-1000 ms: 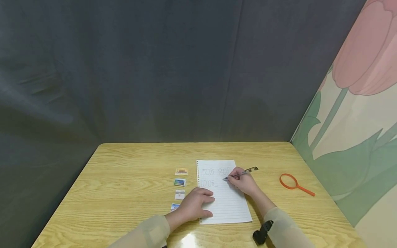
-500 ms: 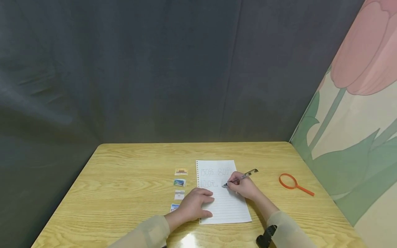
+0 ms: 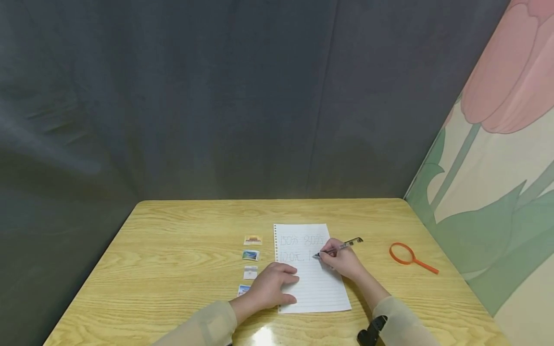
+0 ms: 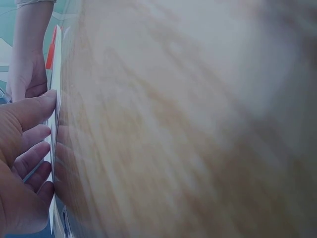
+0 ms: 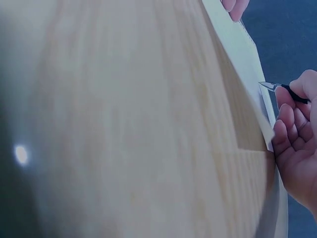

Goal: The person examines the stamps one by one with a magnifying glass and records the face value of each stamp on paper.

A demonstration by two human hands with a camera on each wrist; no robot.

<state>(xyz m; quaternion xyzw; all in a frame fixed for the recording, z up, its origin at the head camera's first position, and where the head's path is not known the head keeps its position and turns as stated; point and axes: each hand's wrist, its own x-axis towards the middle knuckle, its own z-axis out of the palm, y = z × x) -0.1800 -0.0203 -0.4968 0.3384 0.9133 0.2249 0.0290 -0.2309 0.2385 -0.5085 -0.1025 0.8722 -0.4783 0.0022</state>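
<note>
A lined sheet of paper [image 3: 318,288] with punched holes down its left edge lies on the wooden table, bearing two rows of handwriting in its upper part. My right hand [image 3: 342,259] pinches a pen [image 3: 346,244], its tip down at the paper just right of a fresh upright stroke in the second row. In the right wrist view the pen [image 5: 277,86] points at the sheet between thumb and fingers. My left hand [image 3: 274,284] rests with fingers spread on the sheet's left edge; the left wrist view shows its fingertips [image 4: 45,146] against the paper.
Several small picture cards, among them a yellow one [image 3: 253,240] and a blue-green one [image 3: 251,255], lie in a column left of the paper. The lowest card [image 3: 243,290] is partly behind my left hand. An orange magnifying glass [image 3: 411,258] lies at the right.
My right hand has moved slightly down the sheet, then a little right, with the pen. A new upright stroke shows in the second row. My left hand stays in place.
</note>
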